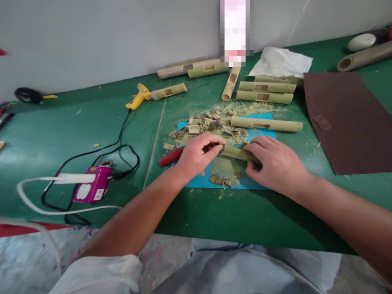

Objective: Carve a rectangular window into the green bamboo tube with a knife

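My right hand (272, 163) is closed around one end of a pale green bamboo tube (235, 152) held low above a blue sheet (263, 185). My left hand (200, 155) is at the tube's other end, thumb and fingers pinched together. A small dark brown piece (222, 148) shows at those fingertips, too small to identify. A red handle (171, 157) sticks out behind the left hand; the rest of that tool is hidden. Bamboo chips and shavings (211, 122) are heaped beyond the hands. Another notched bamboo tube (266, 124) lies just behind the right hand.
Several notched bamboo tubes (265, 97) lie at the back beside white paper (280, 62). A dark brown sheet (349, 122) covers the right side. On the left are a yellow glue gun (141, 97), its black cord (122, 126) and a purple power adapter (93, 183).
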`<control>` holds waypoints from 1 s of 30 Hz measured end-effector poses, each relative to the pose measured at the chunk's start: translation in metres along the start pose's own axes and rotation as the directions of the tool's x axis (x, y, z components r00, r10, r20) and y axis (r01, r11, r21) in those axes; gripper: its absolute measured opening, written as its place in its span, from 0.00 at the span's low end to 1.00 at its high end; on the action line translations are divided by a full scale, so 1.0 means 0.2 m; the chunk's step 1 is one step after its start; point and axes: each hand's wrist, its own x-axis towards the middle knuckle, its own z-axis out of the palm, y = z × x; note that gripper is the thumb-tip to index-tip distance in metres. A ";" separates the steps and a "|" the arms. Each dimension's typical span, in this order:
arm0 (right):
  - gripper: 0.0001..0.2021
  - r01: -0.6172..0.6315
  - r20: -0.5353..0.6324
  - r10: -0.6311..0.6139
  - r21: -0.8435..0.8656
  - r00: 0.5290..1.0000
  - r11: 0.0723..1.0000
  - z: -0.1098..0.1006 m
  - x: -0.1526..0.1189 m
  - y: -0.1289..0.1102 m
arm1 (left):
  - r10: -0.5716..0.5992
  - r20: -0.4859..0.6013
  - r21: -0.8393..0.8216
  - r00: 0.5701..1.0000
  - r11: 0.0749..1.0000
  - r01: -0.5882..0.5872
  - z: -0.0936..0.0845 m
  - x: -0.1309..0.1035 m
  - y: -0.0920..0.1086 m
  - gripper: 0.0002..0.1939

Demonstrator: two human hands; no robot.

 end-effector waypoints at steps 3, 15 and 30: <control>0.13 0.017 0.016 -0.017 0.011 1.000 1.000 -0.01 0.00 0.01 | 0.092 0.020 0.067 0.996 0.993 -0.093 -0.02 -0.01 0.01 0.04; 0.16 0.095 0.068 -0.107 0.168 0.992 0.981 -0.01 0.02 0.09 | 0.282 0.124 0.167 0.951 0.939 -0.301 -0.10 -0.04 0.01 0.06; 0.10 0.200 0.099 -0.227 0.228 0.969 0.953 -0.02 0.06 0.11 | 0.318 0.229 0.045 0.920 0.941 -0.337 -0.13 -0.04 0.00 0.06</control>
